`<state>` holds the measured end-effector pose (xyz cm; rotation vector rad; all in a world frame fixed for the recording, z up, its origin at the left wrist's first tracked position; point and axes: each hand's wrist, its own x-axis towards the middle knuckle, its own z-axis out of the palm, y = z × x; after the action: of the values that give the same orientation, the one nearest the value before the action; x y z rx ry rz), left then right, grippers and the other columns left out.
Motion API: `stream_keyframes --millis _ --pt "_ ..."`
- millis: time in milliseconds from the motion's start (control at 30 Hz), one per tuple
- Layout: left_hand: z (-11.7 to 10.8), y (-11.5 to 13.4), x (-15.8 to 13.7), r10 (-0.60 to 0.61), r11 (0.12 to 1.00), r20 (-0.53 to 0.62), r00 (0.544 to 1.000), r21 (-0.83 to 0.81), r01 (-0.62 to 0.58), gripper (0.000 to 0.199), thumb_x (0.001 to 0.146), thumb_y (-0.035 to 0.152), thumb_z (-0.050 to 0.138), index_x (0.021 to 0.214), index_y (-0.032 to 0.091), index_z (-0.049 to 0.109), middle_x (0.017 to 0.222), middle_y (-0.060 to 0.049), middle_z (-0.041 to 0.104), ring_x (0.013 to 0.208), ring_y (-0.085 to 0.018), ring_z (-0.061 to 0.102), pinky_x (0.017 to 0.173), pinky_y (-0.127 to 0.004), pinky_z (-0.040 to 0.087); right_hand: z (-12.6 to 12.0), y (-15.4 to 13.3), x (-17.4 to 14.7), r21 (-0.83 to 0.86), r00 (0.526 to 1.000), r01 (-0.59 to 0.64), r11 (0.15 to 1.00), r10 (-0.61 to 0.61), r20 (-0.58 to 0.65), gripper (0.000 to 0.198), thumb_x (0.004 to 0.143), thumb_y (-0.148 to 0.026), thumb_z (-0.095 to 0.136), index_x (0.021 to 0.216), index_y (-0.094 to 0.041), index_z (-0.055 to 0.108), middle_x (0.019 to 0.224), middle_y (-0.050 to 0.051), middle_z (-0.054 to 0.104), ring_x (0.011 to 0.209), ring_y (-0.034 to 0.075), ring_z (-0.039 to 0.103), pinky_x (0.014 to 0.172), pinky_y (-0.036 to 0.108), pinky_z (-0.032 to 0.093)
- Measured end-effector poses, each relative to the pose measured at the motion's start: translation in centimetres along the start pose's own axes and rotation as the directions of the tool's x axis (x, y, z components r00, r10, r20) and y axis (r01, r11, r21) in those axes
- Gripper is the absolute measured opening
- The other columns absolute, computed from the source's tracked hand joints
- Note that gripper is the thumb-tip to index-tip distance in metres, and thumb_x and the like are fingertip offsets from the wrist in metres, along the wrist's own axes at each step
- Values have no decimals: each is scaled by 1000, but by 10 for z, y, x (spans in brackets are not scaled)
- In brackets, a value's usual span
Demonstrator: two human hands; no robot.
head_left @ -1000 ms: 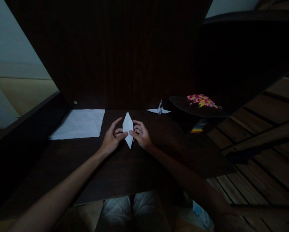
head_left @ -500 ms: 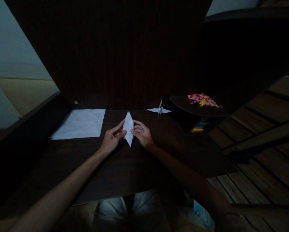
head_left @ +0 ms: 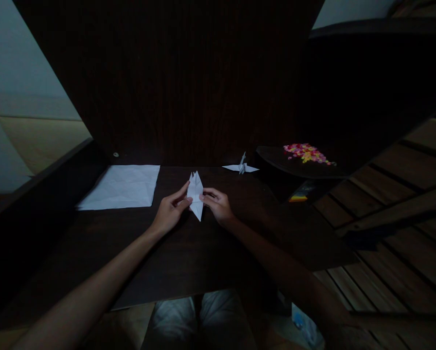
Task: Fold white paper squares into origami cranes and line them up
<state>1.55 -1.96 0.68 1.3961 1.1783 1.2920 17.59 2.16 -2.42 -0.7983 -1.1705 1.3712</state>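
Folded paper point(head_left: 196, 190): central over desk point(head_left: 148, 267), tips near and far, leaving both edges graspable.
Left hand point(head_left: 167, 212): pinched on left edge.
Right hand point(head_left: 218, 207): pinching right edge, presumably steadying layers.
Crane point(head_left: 241, 168): far right, clear of fingers.

From just above and behind the desk's near edge point(head_left: 155, 300), the single head-worn view faces forward and down, reaching the upright back panel point(head_left: 188, 87) beyond the far edge point(head_left: 188, 166).

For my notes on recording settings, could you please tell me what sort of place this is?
Probably a dim indoor workspace, perhaps at home: the dark wooden desktop, white paper lying on it and a paper crane near its back edge suggest so.
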Motion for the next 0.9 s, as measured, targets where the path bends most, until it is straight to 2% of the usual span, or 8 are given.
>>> stream_keyframes --millis 167,300,500,700,900 --pt "-2 -4 3 -55 995 -18 998 -81 54 48 68 38 76 111 16 70 96 -8 74 73 -22 68 75 -38 55 -1 3 1 54 999 -45 998 46 -17 27 58 -34 80 78 -19 69 76 1 68 69 16 62 65 29 49" --pt "-3 -7 5 -77 986 -14 997 -150 74 37 63 37 80 94 16 76 89 -7 75 70 -21 68 73 -37 56 0 4 1 84 998 -53 995 55 -11 25 57 -31 80 77 -19 70 76 1 69 70 16 62 66 29 49" --pt "-1 -2 4 -97 977 -15 995 -192 92 30 62 36 80 86 18 77 89 -7 75 79 -23 68 76 -38 56 0 -2 0 108 998 -44 993 40 38 16 60 -27 75 74 -20 72 77 2 69 75 17 63 72 32 50" --pt "2 -2 3 -154 959 -31 988 -244 142 30 58 34 81 80 15 77 87 -9 75 78 -24 68 78 -39 54 -1 -5 -1 101 998 -57 993 53 40 11 60 -24 71 70 -21 73 75 2 69 74 18 61 70 31 48" --pt "-1 -3 4 -173 920 2 985 -357 162 23 59 27 72 77 13 76 79 -9 74 80 -25 67 78 -38 53 1 -8 -3 121 998 -38 992 31 59 10 64 -29 70 68 -20 73 79 3 69 83 20 61 77 33 48"
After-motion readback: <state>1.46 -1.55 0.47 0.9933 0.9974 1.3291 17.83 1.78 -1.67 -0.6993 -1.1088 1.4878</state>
